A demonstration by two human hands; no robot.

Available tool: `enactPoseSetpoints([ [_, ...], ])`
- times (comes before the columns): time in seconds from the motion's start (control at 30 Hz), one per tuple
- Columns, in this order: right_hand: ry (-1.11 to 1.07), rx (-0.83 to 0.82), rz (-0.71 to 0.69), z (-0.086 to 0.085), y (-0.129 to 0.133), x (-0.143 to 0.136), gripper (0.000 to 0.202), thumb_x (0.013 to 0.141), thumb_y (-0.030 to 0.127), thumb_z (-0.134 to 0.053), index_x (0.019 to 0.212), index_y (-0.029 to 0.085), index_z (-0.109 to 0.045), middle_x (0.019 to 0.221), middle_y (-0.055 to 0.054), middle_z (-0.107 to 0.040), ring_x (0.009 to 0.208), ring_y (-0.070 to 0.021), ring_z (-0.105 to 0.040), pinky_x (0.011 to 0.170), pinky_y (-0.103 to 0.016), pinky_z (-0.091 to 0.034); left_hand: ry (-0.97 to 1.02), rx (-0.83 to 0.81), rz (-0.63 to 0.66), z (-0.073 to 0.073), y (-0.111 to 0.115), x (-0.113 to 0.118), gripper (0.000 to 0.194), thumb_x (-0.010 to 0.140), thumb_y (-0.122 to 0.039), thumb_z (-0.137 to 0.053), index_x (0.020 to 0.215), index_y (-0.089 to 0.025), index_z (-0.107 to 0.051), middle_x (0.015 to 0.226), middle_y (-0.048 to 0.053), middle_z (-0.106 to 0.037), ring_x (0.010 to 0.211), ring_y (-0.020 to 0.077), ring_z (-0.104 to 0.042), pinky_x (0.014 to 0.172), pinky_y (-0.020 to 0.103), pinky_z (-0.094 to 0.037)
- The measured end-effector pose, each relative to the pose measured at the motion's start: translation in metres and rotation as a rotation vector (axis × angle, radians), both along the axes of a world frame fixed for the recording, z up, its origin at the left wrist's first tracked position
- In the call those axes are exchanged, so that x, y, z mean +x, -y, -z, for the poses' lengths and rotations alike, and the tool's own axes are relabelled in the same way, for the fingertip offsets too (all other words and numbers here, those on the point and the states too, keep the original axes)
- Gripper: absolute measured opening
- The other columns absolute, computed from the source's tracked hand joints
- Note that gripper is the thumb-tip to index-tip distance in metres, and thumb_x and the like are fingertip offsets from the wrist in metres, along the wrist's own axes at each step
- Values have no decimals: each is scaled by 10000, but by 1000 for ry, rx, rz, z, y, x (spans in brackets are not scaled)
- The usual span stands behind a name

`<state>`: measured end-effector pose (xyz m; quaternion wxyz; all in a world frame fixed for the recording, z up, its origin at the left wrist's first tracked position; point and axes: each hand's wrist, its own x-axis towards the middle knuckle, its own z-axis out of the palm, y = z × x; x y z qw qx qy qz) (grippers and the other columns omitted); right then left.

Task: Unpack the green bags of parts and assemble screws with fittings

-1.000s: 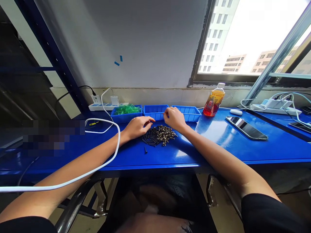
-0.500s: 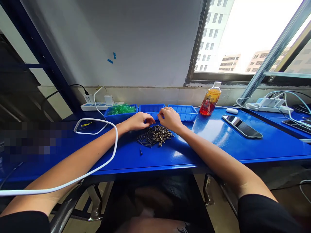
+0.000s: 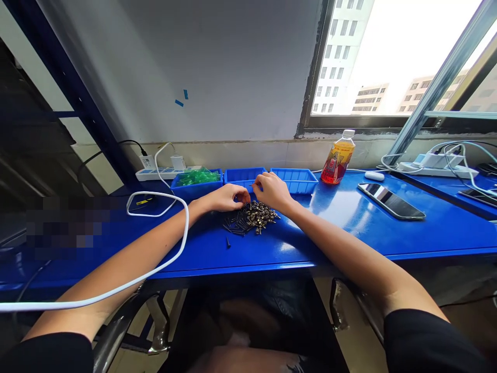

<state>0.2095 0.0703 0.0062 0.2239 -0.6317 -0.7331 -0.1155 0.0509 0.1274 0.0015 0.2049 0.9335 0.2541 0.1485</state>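
Observation:
On the blue table is a heap of small brassy metal fittings [image 3: 261, 215], with dark screws [image 3: 236, 226] at its left side. One loose screw [image 3: 228, 242] lies apart, nearer the front edge. My left hand [image 3: 227, 198] is curled at the heap's back left, its thumb and fingertips close together over the metal pieces; what they hold is hidden. Just above the heap, my right hand [image 3: 273, 189] is closed in a pinch. A tiny dark bit shows by its fingertips, too small to name. Both hands are in front of the middle blue bin [image 3: 243, 175].
Left of it, another blue bin [image 3: 182, 192] holds green plastic material [image 3: 199, 176]; a third bin [image 3: 297, 181] stands right. A white cable [image 3: 185, 228] loops across my left forearm. A drink bottle [image 3: 337, 158], a phone [image 3: 391, 201] and power strips [image 3: 435, 170] are rightward and behind.
The view has shifted slightly. My left fingertips have dipped a little toward the heap. My right hand stays pinched in nearly the same place.

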Motion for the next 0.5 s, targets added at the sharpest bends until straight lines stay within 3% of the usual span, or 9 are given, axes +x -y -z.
enactPoseSetpoints([
  [0.23, -15, -2, -22, 2, -2, 1, 239, 875, 222, -395, 879, 176, -630, 927, -81, -639, 938, -205, -540, 745, -286, -419, -24, 21, -9, 2, 1, 0, 185, 661, -156, -485, 789, -138, -617, 770, 21, -651, 683, 130, -582, 667, 236, -481],
  [0.5, -25, -11, -14, 2, -2, 1, 232, 873, 233, -402, 872, 175, -627, 918, -85, -637, 940, -213, -537, 714, -285, -413, -12, 57, -104, -2, 6, 0, 193, 702, -161, -459, 823, -131, -606, 768, 31, -650, 684, 137, -585, 665, 244, -474],
])
